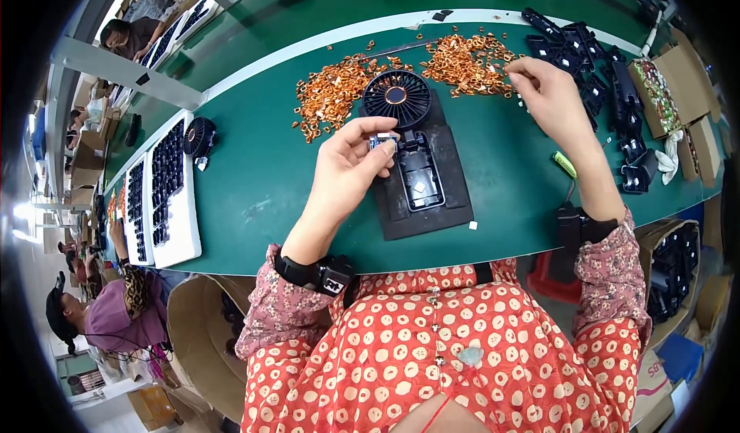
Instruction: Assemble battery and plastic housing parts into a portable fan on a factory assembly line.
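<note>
Between both hands (351, 163) (549, 97) — black fan (417, 155).

Grn worktop (254, 178): 2 piles sm. orange parts (331, 95) at far side; blk mat (456, 177) ctr., sm. wht square (473, 225) just beside its near R corner; 2 wht trays (180, 249) & blk fan (200, 137) at L; blk plastic housings (574, 49) heaped R.

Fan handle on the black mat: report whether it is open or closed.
Open. The fan handle shows its hollow inside, with a white square visible there.
</note>
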The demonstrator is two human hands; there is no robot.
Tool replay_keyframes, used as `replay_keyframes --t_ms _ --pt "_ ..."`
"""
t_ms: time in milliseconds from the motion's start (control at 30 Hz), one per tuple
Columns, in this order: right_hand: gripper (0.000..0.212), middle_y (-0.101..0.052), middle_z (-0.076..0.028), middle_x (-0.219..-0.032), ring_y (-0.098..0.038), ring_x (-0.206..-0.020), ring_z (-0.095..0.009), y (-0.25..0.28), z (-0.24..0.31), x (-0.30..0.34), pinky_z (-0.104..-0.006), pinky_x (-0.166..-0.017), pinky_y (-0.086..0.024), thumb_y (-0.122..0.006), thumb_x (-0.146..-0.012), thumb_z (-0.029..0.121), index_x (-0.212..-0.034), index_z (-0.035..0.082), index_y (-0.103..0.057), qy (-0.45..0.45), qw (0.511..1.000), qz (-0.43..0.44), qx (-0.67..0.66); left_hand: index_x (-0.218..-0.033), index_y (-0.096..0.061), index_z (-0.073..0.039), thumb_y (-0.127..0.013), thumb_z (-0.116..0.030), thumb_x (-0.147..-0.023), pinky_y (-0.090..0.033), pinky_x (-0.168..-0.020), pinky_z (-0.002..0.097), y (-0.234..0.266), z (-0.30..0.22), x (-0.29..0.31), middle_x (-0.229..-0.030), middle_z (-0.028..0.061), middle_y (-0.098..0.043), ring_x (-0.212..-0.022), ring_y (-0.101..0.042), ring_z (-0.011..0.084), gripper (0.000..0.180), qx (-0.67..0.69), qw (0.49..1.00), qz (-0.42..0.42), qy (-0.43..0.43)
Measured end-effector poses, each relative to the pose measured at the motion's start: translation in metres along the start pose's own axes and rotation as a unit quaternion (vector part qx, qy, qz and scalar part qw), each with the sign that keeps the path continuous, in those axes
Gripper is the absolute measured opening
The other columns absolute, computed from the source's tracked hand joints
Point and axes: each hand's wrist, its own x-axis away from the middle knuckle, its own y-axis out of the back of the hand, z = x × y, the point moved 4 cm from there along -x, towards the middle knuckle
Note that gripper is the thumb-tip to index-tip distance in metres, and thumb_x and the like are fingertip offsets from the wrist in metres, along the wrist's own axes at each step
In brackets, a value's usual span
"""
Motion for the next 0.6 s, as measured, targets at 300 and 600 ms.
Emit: replay_keyframes --t_ms 300,600 --pt "0.01 -0.063 -0.009 -0.078 -0.059 -0.067 -0.015 0.08 -0.028 0.08 -0.0283 -0.064 -0.048 -0.066 -0.089 0.006 -0.095 -0.002 -0.066 -0.068 0.995 -0.022 0.071 -0.121 -0.061 0.001 -0.064 0.005 -0.09 -0.052 -0.083 0.0232 -0.004 0.002 0.003 -0.111 0.0058 -0.066 -0.093 -0.061 0.0085 0.032 0.068 0.997 -0.019 -0.026" --pt "0.018 -0.063 -0.009 -0.088 -0.065 -0.076 -0.026 0.08 -0.024 0.141 -0.035 -0.067 -0.052 -0.067 -0.083 0.001 -0.1 0.007 -0.07 -0.059 0.977 -0.067 0.193 -0.127 -0.056 0.003 -0.062 0.012 -0.088 -0.053 -0.088 0.0262 -0.003 0.005 0.012 -0.119 0.0066 -0.061 -0.101 -0.061 0.0106 0.041 0.082 0.995 -0.028 -0.044"
